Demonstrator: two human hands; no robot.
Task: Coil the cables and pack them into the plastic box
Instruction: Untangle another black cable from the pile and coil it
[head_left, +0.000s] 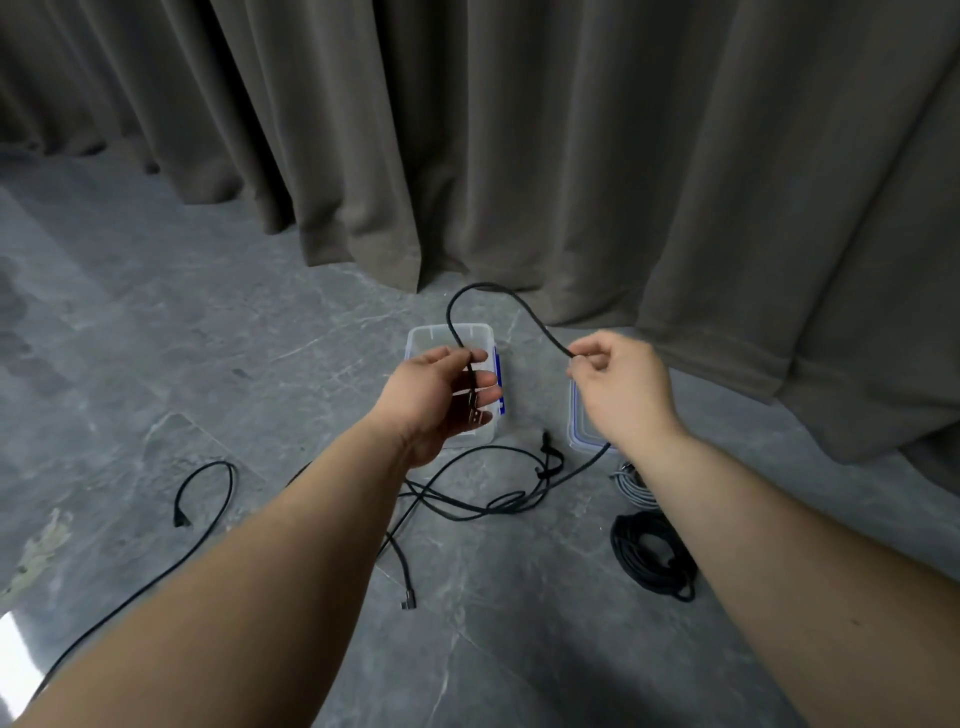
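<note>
The left hand (441, 395) holds the plug end of a black cable (485, 291) between thumb and curled fingers, palm turned right, with the metal connector hanging just below the fingertips. From that grip the cable rises toward the far side, arches over in a single hoop and comes down to the right hand (618, 384), which pinches it between thumb and forefinger with the other fingers loosely curled. Both hands hover above the grey floor (208, 338), with the clear plastic box (421, 338) directly beneath and beyond the left hand, open and apparently holding no cable yet. Below the right hand the cable drops behind the wrist and runs near and left into a loose tangle of slack (483, 499) on the floor. The relation that matters: the held span runs left to right between the hands, while the uncoiled length trails from the right hand's side, so the next loop likely has to be fed leftward into the left hand's grip (the right hand is the one nearer the slack). The box lid (579, 431) lies to the right of the box, partly hidden by the right hand; a finished black coil (649, 551) and a grey cable bundle (631, 486) sit near right, and another black cable (208, 499) strays off to the left.
</note>
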